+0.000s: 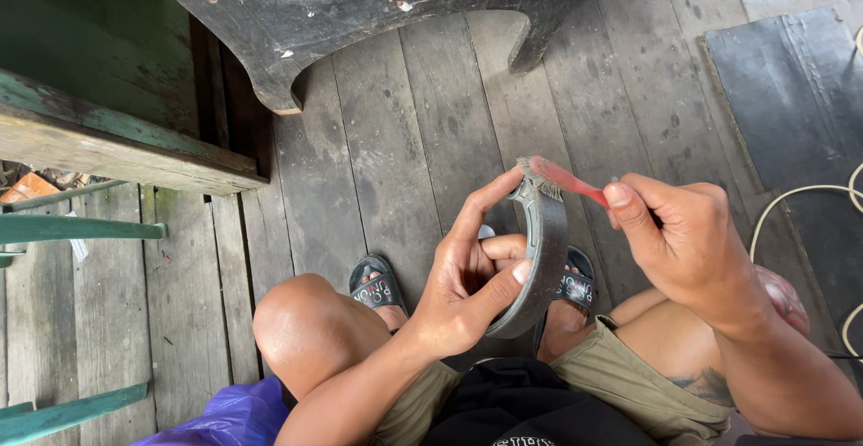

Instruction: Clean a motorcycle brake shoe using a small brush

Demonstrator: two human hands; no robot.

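My left hand (467,275) grips a curved grey brake shoe (544,257), held upright between my knees, thumb on its dark lining and fingers along the metal rib. My right hand (679,239) holds a red toothbrush (566,179) by its handle. The brush's worn bristles rest on the top end of the shoe. Both hands hover above my sandalled feet.
I sit over a weathered wooden plank floor (404,131). A black wooden piece with an orange line (360,5) stands ahead. A green-painted wooden bench (99,131) lies at left, a dark mat (791,113) and a pale cord (791,199) at right.
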